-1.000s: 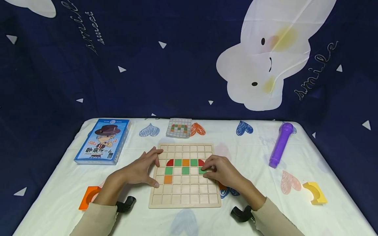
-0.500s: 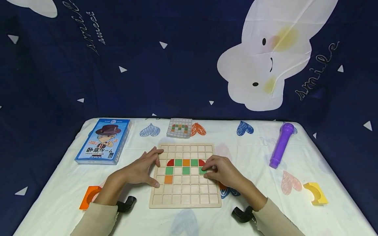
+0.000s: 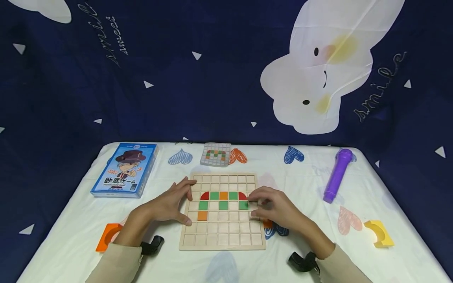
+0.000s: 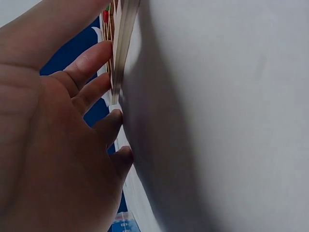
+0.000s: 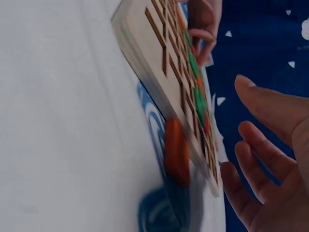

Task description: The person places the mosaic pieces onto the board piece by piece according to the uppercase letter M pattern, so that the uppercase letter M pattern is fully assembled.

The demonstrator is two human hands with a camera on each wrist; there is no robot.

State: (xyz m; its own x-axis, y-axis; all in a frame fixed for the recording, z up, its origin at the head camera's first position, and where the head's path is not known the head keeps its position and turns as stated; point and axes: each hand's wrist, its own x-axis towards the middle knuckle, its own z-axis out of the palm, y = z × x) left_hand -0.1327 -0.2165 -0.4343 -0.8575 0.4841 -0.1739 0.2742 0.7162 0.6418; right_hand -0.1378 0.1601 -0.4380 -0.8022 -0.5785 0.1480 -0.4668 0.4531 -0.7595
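In the head view a wooden grid board (image 3: 223, 238) lies on the white cloth. Its row of tiles runs from a red rounded tile (image 3: 205, 196) through green and orange squares to a second red one (image 3: 242, 195). Several green tiles sit below that row, with an orange square (image 3: 202, 215) lower left. My left hand (image 3: 164, 204) rests with spread fingers along the board's left edge. Over the right edge hovers my right hand (image 3: 277, 206), fingers and thumb apart and holding nothing, just right of a green tile (image 3: 243, 205). An orange block (image 5: 177, 152) lies beside the board, under that hand.
Behind the board lies a card (image 3: 216, 161) printed with a coloured grid pattern. A blue game box (image 3: 124, 171) is at back left, a purple cylinder (image 3: 337, 175) at back right. An orange arch block (image 3: 106, 237) and a yellow one (image 3: 379, 234) flank the board.
My right hand has let go of the green tile at the right of the second row and drawn back to the right, its fingers parting. The left hand has stayed in place.
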